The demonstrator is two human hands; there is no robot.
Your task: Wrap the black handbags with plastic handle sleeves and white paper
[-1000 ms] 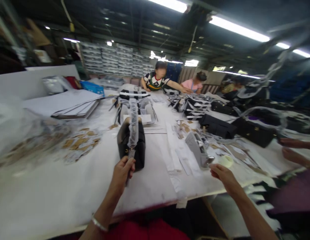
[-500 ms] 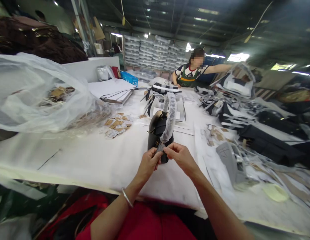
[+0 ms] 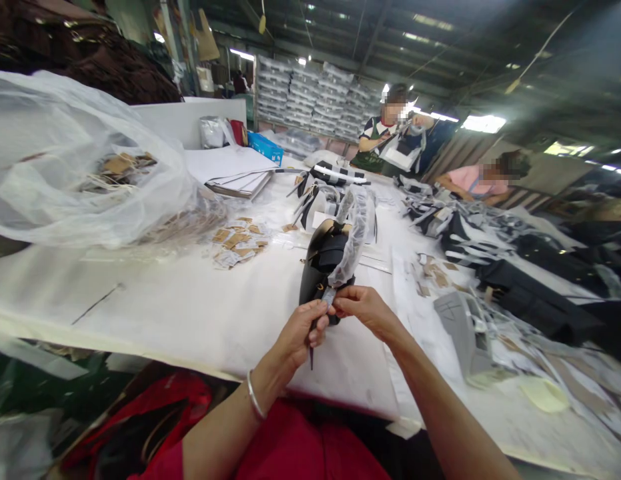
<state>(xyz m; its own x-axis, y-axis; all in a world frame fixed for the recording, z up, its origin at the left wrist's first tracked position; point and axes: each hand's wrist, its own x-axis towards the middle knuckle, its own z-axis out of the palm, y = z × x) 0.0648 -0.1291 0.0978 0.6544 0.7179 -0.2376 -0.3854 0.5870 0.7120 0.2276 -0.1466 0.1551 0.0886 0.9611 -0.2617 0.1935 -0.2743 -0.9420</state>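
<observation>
A small black handbag (image 3: 326, 263) stands on the white table (image 3: 190, 313) in front of me. Its handle (image 3: 357, 227) is wrapped in clear plastic film and arches up over it. My left hand (image 3: 300, 330) is closed on the lower end of that wrapped handle, at the bag's near side. A thin dark tool (image 3: 311, 350) sticks down from the same hand. My right hand (image 3: 363, 310) pinches the film end from the right, touching the left hand's fingertips.
A big clear plastic bag (image 3: 85, 167) with brown tags lies at the left. Loose brown tags (image 3: 237, 243) lie beyond it. A grey tape dispenser (image 3: 463, 333) and black bags (image 3: 535, 293) crowd the right. Two people work at the far end.
A second ago my right hand was out by the tape dispenser; it has come to the bag and joined my left at the handle's wrap. My view swung left.
</observation>
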